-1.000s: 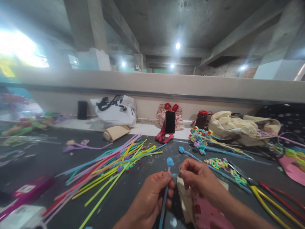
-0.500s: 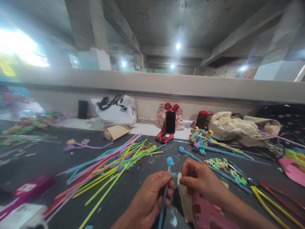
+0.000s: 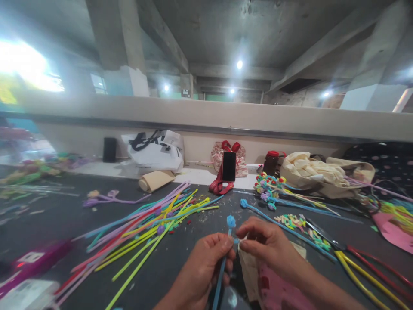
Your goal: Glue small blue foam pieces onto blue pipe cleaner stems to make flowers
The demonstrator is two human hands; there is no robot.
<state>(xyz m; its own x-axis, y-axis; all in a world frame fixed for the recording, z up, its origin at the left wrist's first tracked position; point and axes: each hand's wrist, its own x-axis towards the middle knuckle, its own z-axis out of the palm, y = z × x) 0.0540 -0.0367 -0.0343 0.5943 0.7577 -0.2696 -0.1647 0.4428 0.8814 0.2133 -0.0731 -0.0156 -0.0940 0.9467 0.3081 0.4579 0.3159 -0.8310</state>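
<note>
Blue fuzzy stem in the left hand, right hand right next to it.
So the stem's up over the middle of the bench's near edge, knobbly end pointing at the far edge, and the left grip has it pinched between thumb and fingers just below the knob. Right grip is curled with thumb and index looking slightly apart; there's a tiny blue bit by the fingertips, can't tell if it's pinched. Something pink and cream sits under that hand. A second blue stem lies toward the right edge, near the red-and-yellow-handled scissors. Loose colourful stems spread across the left half, and a phone stands by the far edge.
</note>
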